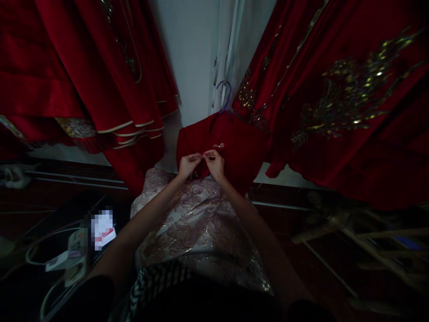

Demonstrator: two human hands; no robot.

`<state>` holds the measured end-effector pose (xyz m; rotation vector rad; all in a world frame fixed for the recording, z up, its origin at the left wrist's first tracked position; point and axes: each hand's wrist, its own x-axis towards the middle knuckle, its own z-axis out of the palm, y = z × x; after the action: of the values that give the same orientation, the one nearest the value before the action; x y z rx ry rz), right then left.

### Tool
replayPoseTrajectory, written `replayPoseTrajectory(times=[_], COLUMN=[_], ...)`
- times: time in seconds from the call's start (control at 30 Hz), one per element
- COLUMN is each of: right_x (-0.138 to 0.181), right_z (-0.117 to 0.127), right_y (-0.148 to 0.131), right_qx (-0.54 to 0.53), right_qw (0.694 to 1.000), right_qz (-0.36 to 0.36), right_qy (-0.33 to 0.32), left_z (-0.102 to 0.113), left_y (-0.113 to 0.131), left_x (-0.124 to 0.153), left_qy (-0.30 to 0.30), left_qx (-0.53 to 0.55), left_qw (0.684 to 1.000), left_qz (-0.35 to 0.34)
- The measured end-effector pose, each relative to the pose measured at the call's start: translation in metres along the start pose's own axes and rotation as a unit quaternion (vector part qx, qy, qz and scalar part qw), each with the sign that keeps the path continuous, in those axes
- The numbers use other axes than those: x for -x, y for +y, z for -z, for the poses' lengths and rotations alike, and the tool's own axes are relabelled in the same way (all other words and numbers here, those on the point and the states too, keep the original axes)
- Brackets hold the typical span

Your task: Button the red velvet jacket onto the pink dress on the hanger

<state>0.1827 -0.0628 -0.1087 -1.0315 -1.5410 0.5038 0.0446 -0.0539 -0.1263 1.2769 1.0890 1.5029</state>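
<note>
A red garment (239, 143) with small beaded ornaments (218, 145) down its front is on a purple hanger (228, 91) in front of me. My left hand (188, 165) pinches the front of the garment at a small beaded spot. Right beside it, my right hand (215, 163) pinches the same place, the fingertips of both hands almost touching. The tiny piece between the fingertips is too small and dark to make out. Pale shiny brocade fabric (187, 214) with a floral pattern spreads below the garment, under my forearms.
Red garments with gold trim (130, 103) hang at the left. More red garments with gold sequins (351, 98) hang at the right, before a pale wall (191, 58). A blurred wooden frame (335, 223) stands lower right. A dark surface at the left bears a white box (106, 235) and cables.
</note>
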Motion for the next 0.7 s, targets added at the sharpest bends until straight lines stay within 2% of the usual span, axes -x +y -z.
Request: replayPoseTrajectory(times=[0.27, 0.43, 0.6, 0.7], right_x=[0.002, 0.003, 0.002, 0.001], right_z=[0.001, 0.001, 0.001, 0.004], right_y=[-0.007, -0.008, -0.002, 0.002], right_qx=[0.064, 0.089, 0.055, 0.033], right_qw=[0.997, 0.994, 0.997, 0.998], right_qz=[0.01, 0.048, 0.034, 0.022], right_qy=[-0.038, -0.031, -0.038, -0.042], left_z=[0.001, 0.002, 0.008, 0.012], left_y=[0.001, 0.005, 0.004, -0.001], left_x=[0.0, -0.004, -0.005, 0.0], left_qy=[-0.004, -0.021, -0.016, 0.01], left_qx=[0.018, -0.03, -0.125, -0.174], left_qw=[0.999, 0.999, 0.992, 0.982], left_qz=[0.027, 0.031, -0.028, -0.073])
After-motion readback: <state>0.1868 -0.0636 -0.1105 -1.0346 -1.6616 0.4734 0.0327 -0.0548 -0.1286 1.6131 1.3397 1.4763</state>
